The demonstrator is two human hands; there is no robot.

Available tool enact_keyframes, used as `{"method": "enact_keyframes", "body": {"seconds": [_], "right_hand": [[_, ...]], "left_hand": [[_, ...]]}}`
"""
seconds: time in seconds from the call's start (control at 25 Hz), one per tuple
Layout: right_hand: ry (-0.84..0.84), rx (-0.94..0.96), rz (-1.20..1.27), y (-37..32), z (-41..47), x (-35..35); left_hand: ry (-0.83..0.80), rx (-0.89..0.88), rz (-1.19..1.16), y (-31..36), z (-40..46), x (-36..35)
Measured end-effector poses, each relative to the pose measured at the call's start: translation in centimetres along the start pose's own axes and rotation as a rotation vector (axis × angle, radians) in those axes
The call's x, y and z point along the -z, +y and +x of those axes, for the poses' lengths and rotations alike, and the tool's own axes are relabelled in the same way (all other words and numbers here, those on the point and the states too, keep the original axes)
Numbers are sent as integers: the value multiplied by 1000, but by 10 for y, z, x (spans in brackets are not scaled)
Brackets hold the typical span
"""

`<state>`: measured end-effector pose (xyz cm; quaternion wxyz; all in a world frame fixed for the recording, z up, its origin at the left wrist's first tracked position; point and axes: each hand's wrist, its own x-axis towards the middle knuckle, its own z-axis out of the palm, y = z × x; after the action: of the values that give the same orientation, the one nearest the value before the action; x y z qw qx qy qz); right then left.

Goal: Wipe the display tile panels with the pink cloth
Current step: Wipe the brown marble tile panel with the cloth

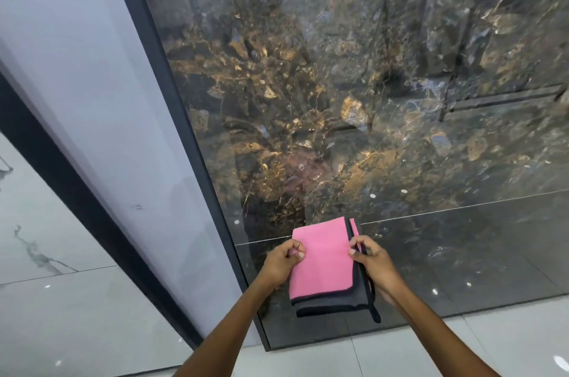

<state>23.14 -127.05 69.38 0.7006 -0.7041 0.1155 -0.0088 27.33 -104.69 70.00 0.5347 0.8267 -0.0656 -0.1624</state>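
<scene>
- Both hands hold the pink cloth [321, 259] up in front of the dark tile panel [338, 99], down near its bottom edge.
- Left hand [281, 262] pinches the left side; right hand [374, 265] pinches the right side.
- I think the cloth is kept folded flat so it can rub the shiny tile well.
- Nearby on the left stands a pale panel [77, 99], maybe next.

Head view, down, seemingly close

Both bare forearms reach forward and converge. The left hand [281, 261] has its fingers curled, thumb and fingertips pinching the cloth [321, 262] at its left edge. The right hand [371, 264] pinches the right edge, knuckles up.
</scene>
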Motion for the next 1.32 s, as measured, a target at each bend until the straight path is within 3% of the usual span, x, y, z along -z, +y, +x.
{"method": "enact_keyframes", "body": {"seconds": [0.16,0.24,0.44,0.56,0.64,0.72,0.8,0.88,0.96,1.0,1.12,1.16,1.24,1.32], "right_hand": [[-257,-78,73,-9,-3,-5],[-364,-76,-48,-8,-3,-6],[-263,62,-770,-14,-8,-19],[-255,168,-941,-15,-7,-18],[-321,221,-950,-20,-3,-21],[-407,287,-966,-38,0,-25],[-349,414,-897,-55,0,-27],[36,564,-675,-60,-8,-29],[398,615,-426,-53,-26,-38],[411,571,-341,-49,-34,-47],[59,226,-150,-39,-37,-73],[14,190,-124,-38,-32,-78],[59,203,-145,-35,-21,-83],[71,175,-207,-39,-16,-86]], "left_hand": [[-168,65,-105,0,-2,25],[-166,65,-43,-3,-8,25],[63,-111,226,-9,-24,22],[113,-90,631,-3,-27,31],[4,-132,806,4,-22,36],[-247,-223,717,14,-19,37],[-428,-169,392,23,-22,34],[-364,-78,48,31,-22,35],[-270,-83,-75,37,-20,36],[-271,-100,-103,38,-18,35],[-390,-100,-221,43,-19,21],[-456,-71,-248,44,-22,15],[-565,-24,-240,46,-25,7],[-571,-14,-156,47,-28,9]]}}
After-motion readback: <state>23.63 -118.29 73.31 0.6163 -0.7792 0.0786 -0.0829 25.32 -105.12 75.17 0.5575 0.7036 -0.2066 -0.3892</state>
